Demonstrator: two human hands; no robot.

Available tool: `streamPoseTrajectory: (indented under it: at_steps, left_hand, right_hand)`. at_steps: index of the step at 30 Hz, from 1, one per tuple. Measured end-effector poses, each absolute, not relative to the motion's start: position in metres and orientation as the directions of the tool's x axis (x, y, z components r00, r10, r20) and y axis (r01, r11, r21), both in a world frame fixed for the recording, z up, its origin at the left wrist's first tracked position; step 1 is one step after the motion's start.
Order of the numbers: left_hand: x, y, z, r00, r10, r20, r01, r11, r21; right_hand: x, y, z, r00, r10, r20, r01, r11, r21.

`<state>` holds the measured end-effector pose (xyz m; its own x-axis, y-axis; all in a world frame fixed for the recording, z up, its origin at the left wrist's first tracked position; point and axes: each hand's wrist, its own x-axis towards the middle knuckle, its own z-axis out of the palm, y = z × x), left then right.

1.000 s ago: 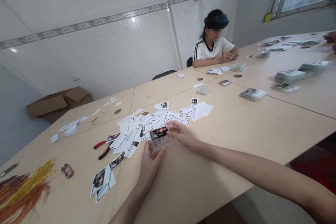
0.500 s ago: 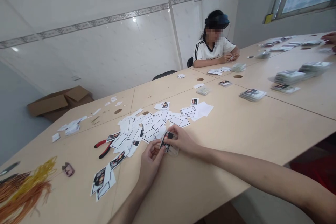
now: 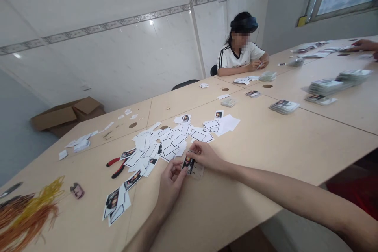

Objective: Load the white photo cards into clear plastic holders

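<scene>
Between my two hands is a small clear plastic case (image 3: 197,171) with a dark printed card (image 3: 188,163) at its left part. My left hand (image 3: 172,174) grips the left edge, thumb on the card's face. From the upper side, my right hand (image 3: 203,154) pinches the card and case with thumb and forefinger. Whether the card lies inside the case or on top of it, I cannot tell. Just beyond my hands spreads a heap of white paper cards (image 3: 171,141) with black frames, some bearing dark pictures.
Left of the heap lie red-handled pliers (image 3: 116,166). Yellow and orange cords (image 3: 38,212) and a small pinkish tool (image 3: 77,191) are at lower left. Stacked clear cases (image 3: 326,86) stand to the right. A person (image 3: 242,53) sits across the table; another person's hand (image 3: 364,45) shows at far right.
My right thumb has drawn back from the card's face, so more of the card and clear case shows. At far right, the other person's hand has reached further in over the papers.
</scene>
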<state>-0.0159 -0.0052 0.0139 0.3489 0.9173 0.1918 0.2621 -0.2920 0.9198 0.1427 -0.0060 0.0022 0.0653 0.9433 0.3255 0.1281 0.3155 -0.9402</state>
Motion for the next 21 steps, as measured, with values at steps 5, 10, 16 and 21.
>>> streamPoseTrajectory:
  at_steps: [5,10,16,21]
  left_hand:
    - [-0.016,-0.008,0.016,0.351,0.918,0.181,0.233,-0.274,0.933]
    - [-0.017,-0.002,0.02,0.275,0.953,0.125,0.179,-0.179,0.968]
    - [-0.024,0.012,0.012,0.11,0.991,0.08,0.091,-0.09,0.992]
    - [-0.025,0.009,0.011,0.143,0.985,0.099,0.081,-0.112,0.99]
  right_hand:
    - [0.143,-0.003,0.002,0.093,0.943,0.318,0.133,0.305,-0.943]
    - [0.143,0.005,-0.008,0.067,0.984,0.166,-0.031,0.168,-0.985]
    - [0.145,-0.004,0.003,0.017,0.939,0.344,0.149,0.338,-0.929]
    - [0.134,-0.023,0.009,-0.235,0.817,0.527,0.545,0.559,-0.625]
